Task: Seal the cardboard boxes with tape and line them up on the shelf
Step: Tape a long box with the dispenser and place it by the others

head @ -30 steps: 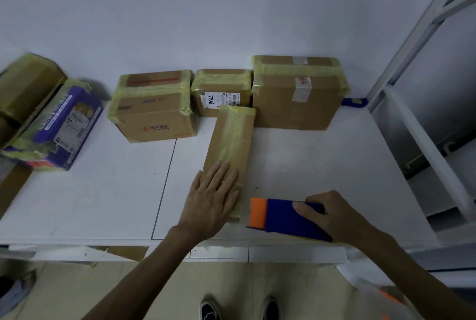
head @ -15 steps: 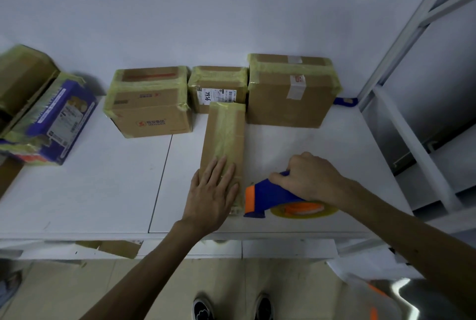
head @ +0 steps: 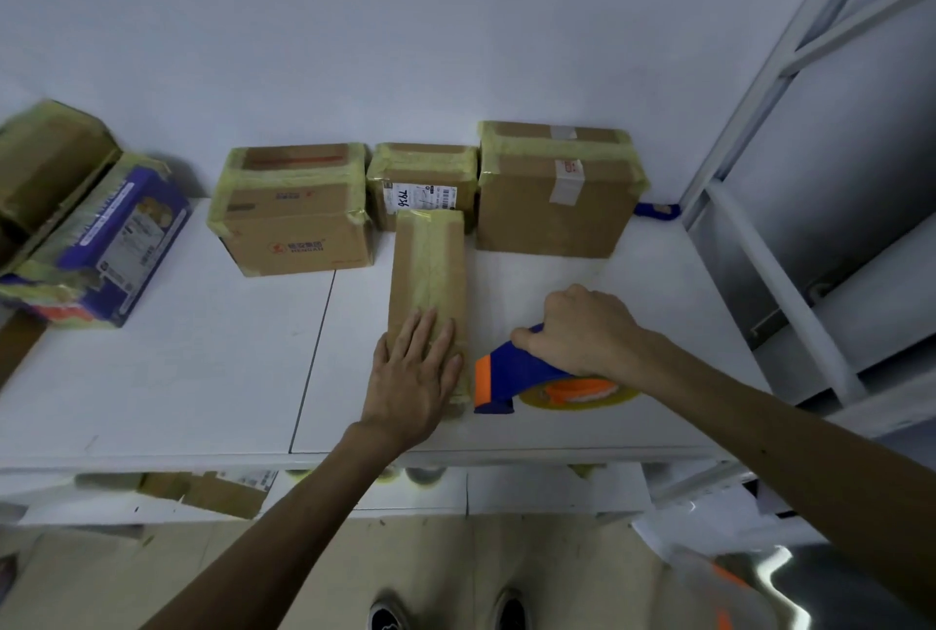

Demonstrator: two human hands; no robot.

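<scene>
A long narrow cardboard box point(head: 428, 269), taped along its top, lies on the white shelf point(head: 202, 376) pointing away from me. My left hand point(head: 413, 371) rests flat on its near end, fingers straight. My right hand point(head: 582, 330) grips the handle of a blue and orange tape dispenser point(head: 511, 373), which stands on the shelf just right of the box's near end, its tape roll point(head: 582, 391) lying against the surface. Three taped boxes stand in a row against the wall: a left one point(head: 294, 214), a small middle one point(head: 423, 183) and a large right one point(head: 557, 188).
At the far left lie a blue printed box point(head: 111, 244) wrapped in tape and another brown box point(head: 45, 163). A white shelf upright point(head: 759, 87) rises at the right. A lower shelf holds cardboard pieces point(head: 212, 490). A small blue object point(head: 656, 210) sits behind the large box.
My right hand turned the dispenser from lying flat near the shelf edge onto its side and brought it up beside the narrow box. The left hand stayed on the box.
</scene>
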